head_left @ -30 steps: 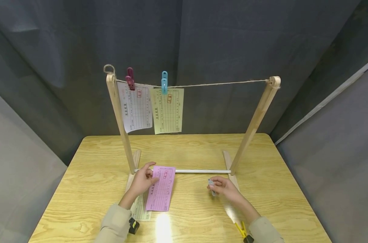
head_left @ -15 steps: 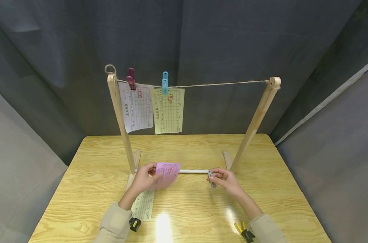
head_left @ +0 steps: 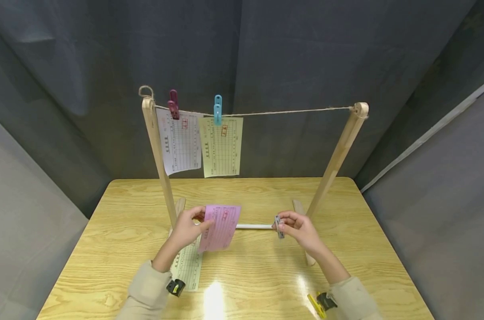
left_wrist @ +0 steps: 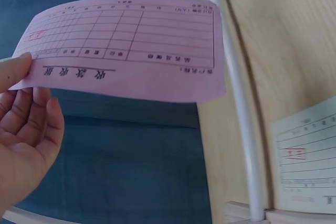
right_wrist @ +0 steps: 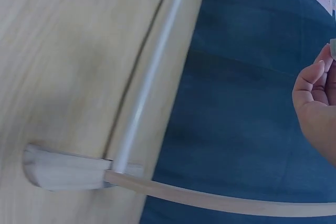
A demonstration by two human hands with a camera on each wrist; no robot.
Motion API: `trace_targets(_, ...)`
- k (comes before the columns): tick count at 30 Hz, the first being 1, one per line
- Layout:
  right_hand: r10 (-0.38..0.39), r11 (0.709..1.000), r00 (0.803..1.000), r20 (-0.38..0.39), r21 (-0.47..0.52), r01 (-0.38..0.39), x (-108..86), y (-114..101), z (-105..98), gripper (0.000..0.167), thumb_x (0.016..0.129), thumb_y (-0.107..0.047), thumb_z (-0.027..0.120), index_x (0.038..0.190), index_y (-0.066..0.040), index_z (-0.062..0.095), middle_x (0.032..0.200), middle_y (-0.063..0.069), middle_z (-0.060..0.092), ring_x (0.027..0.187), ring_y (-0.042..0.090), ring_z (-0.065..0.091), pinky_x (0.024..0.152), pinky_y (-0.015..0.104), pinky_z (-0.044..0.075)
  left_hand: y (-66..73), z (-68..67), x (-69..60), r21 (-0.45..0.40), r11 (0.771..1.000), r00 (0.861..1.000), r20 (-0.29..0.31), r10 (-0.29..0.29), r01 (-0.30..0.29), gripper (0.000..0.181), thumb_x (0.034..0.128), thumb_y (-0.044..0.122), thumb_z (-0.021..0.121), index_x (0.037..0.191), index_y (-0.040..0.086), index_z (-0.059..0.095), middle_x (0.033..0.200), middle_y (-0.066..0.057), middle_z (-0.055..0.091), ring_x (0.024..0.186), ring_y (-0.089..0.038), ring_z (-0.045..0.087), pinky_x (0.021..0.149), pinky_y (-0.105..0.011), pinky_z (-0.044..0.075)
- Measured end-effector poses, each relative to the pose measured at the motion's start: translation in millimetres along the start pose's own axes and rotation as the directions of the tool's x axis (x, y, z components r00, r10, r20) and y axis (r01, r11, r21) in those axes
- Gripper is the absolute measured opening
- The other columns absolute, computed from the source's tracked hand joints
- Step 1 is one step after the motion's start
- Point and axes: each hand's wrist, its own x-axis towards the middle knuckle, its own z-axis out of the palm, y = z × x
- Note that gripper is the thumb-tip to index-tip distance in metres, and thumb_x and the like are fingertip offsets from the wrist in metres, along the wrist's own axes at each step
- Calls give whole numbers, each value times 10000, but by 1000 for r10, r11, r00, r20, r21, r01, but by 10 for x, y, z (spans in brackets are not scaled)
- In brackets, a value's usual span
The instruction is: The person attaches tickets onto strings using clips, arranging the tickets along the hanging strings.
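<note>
A pink receipt slip point(head_left: 222, 226) is pinched along its left edge between the thumb and fingers of my left hand point(head_left: 188, 229), raised off the table. In the left wrist view the pink slip point(left_wrist: 131, 51) bends slightly and shows a printed grid. My right hand point(head_left: 299, 229) pinches a grey clothespin point(head_left: 279, 226) upright, to the right of the slip. Only part of that hand point(right_wrist: 317, 95) shows in the right wrist view. On the twine point(head_left: 286, 112) hang a white slip point(head_left: 182, 146) under a dark red clothespin point(head_left: 173, 105) and a yellow slip point(head_left: 222, 151) under a blue clothespin point(head_left: 217, 110).
Two wooden posts point(head_left: 338, 160) hold the twine, joined low down by a white rod point(head_left: 254, 226). A pale green slip point(head_left: 189, 266) lies on the table point(head_left: 258, 284) beneath my left forearm. A yellow clothespin point(head_left: 316, 306) lies near my right sleeve. Dark curtain hangs behind.
My left hand has lifted the pink slip up and slightly right, off its lower position. My right hand has risen a little with the grey clothespin, which now stands more upright.
</note>
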Motion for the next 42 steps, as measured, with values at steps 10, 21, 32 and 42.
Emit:
trace_targets(10, -88, 996, 995, -44, -11, 87, 112, -312, -7, 256, 870, 46, 545, 1063, 197, 471, 913, 43, 671, 822, 154, 628, 706, 237, 509, 317, -85, 92, 7, 996, 995, -39, 93, -93, 71, 751, -42, 691, 788, -29, 632, 720, -83, 639, 698, -190, 579, 732, -370, 466)
trace_targets(21, -226, 974, 974, -9, 11, 226, 262, -594, -53, 192, 859, 81, 535, 1037, 148, 510, 927, 53, 670, 813, 151, 629, 681, 244, 504, 827, -182, 165, -19, 994, 992, -66, 110, -111, 61, 755, -78, 659, 805, -85, 625, 722, -142, 629, 697, -215, 574, 670, -346, 488)
trace_targets(32, -375, 926, 927, -29, 32, 376, 443, -924, -94, 193, 826, 104, 566, 1012, 58, 591, 912, 76, 647, 764, 144, 606, 647, 222, 494, 680, -159, 433, -119, 955, 958, -137, 253, -270, 107, 752, -66, 674, 855, -73, 645, 748, -149, 647, 666, -135, 560, 637, -250, 485)
trace_targets(42, -415, 906, 906, -77, 51, 419, 606, -1249, -74, 202, 800, 97, 611, 984, 13, 623, 875, 77, 652, 731, 144, 610, 639, 221, 498, 855, -167, 570, -124, 932, 936, -135, 325, -341, 93, 749, -72, 667, 839, -78, 644, 740, -153, 646, 660, -146, 577, 627, -307, 507)
